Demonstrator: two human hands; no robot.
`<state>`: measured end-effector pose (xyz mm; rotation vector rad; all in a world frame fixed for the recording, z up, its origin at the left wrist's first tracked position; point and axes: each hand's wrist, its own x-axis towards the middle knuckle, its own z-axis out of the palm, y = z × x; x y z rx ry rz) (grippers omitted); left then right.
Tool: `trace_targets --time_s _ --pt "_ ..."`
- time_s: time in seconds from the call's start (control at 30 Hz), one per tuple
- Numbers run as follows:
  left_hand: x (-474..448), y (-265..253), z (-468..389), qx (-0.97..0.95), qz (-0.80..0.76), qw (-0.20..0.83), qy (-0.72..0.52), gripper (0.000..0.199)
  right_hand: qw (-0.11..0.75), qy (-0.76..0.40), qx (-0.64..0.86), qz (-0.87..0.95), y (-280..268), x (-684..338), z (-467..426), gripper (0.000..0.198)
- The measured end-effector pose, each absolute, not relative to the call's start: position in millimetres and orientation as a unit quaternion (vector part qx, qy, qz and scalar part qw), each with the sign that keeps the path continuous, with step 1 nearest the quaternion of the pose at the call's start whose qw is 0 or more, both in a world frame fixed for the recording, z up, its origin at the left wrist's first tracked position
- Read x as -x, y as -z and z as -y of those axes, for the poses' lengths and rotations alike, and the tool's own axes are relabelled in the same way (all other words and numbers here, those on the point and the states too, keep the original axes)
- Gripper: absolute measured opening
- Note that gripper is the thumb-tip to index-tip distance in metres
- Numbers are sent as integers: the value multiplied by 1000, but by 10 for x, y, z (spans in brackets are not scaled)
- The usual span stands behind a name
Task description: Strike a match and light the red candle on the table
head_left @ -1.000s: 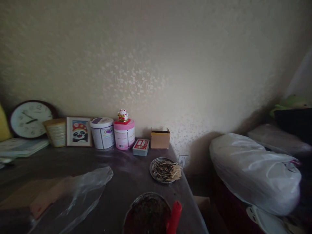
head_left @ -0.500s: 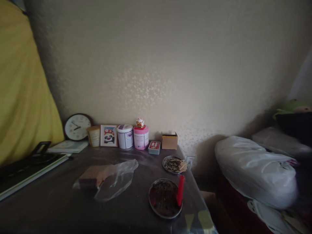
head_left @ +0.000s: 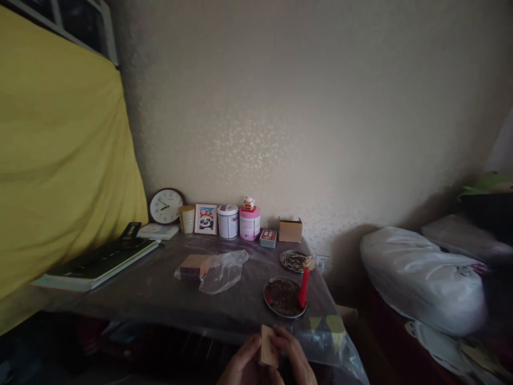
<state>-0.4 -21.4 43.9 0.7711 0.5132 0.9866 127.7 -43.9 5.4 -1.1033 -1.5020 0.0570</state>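
At the far left a yellow cloth (head_left: pixel 60 160) hangs beside the table (head_left: pixel 160 289), whose top lies under clear plastic sheeting. Along the far wall stand a round clock (head_left: pixel 165 206), a framed panda picture (head_left: pixel 206 219), a white tub (head_left: pixel 228 221) and a pink tub (head_left: pixel 250 223), then a small cardboard box (head_left: pixel 290 230). In the middle of the table a clear plastic bag (head_left: pixel 222 270) lies over a brown block. Nearer, toward the right edge, a red candle (head_left: pixel 304 286) stands in a round metal dish (head_left: pixel 284 297).

At the bottom edge, in front of the table, the left hand (head_left: pixel 242 369) and right hand (head_left: pixel 294 361) come together, fingers curled and pinching a small tan box (head_left: pixel 267 346) between them; it stands upright, one hand on either side. At the far right lies a white plastic bag (head_left: pixel 420 278).
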Motion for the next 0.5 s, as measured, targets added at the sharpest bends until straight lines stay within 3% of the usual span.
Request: trace_targets --time_s 0.2,0.5 --pt "-1 -338 213 -205 -112 881 -411 20 564 -117 468 670 -198 -1324 550 34" --pt "-38 -223 201 -196 -84 876 -432 20 510 -246 466 680 -357 -1377 642 34"
